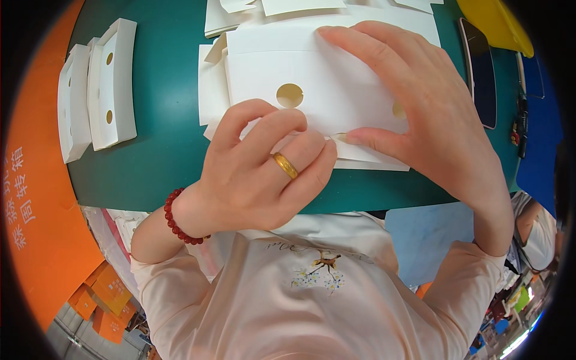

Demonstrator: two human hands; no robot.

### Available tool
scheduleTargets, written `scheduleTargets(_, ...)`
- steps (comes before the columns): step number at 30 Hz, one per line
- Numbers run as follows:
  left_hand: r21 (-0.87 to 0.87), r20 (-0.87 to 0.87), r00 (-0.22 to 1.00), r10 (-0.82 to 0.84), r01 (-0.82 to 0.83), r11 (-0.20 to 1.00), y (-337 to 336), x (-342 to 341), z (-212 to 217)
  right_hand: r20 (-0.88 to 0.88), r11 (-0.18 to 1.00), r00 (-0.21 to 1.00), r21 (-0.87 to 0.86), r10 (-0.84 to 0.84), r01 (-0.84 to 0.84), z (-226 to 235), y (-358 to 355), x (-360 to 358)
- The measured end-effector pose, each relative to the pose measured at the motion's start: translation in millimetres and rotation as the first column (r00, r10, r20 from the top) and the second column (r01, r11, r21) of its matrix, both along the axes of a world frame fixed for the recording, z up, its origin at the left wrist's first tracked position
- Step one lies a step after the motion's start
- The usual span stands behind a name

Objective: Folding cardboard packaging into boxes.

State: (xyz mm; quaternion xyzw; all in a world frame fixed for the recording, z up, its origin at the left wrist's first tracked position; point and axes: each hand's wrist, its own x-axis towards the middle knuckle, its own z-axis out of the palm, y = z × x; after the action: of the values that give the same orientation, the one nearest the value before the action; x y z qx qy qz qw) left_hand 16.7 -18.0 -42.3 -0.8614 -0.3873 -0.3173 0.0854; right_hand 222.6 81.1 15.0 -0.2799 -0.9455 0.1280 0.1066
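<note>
A white cardboard box blank (264, 75) with round holes and creased flaps lies in front of me on the green table. My left hand (258, 162), with a gold ring and a red bead bracelet, has curled fingers at its near edge; the fingertips are partly hidden. Across the right part of the blank spans my right hand (414, 96). Its thumb presses at the near edge and its fingers rest near the far fold, gripping the card between them. More flat white blanks (420, 27) lie beneath and beyond it.
Two folded white box trays (114, 84) with round holes stand at the table's left. On the right lie a dark phone (479, 72), a yellow item (498, 24) and dark pen-like items (522, 126). Orange boxes (36, 150) flank the green table (162, 90).
</note>
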Motion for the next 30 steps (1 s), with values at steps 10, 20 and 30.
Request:
scheduleTargets(10,0.019,0.043,0.999,-0.007,0.006,1.0,1,3,-7,-0.086,0.997,0.995,0.05,0.055,-0.051,-15,6,2)
scheduleTargets(20,-0.02,-0.115,0.992,-0.06,0.058,0.998,-10,-3,1,0.006,0.998,0.999,0.054,0.031,-0.031,-2,-1,-7)
scheduleTargets(30,-0.01,-0.136,0.99,-0.034,0.033,0.999,-8,-2,3,0.085,0.998,0.996,-0.057,0.021,-0.016,-1,4,2)
